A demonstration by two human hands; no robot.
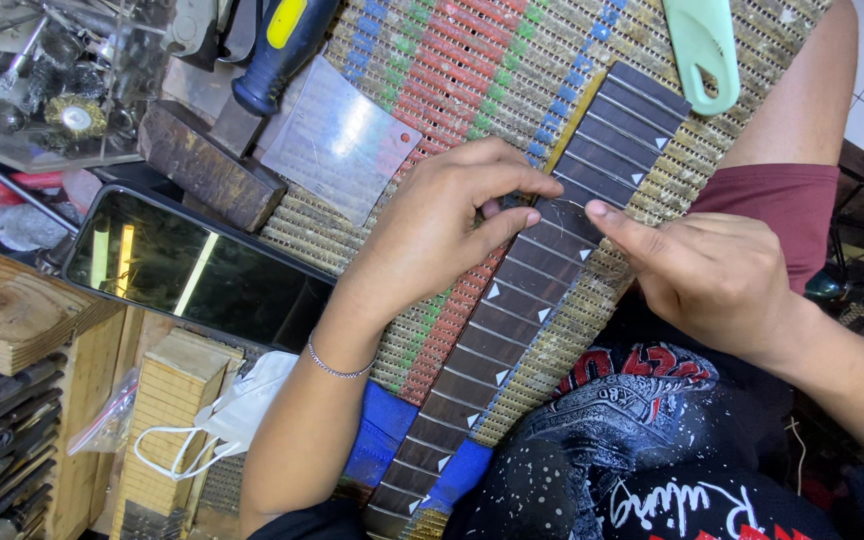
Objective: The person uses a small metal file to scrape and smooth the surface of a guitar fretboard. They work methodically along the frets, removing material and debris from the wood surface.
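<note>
Where frets gleam, left hand (442, 225) and right hand (717, 275) on dark fretboard (512, 330).

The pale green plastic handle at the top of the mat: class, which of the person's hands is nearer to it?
Right. The right hand lies below the green handle, fingers on the guitar fretboard. The left hand lies farther away, down-left, also on the fretboard.
</note>
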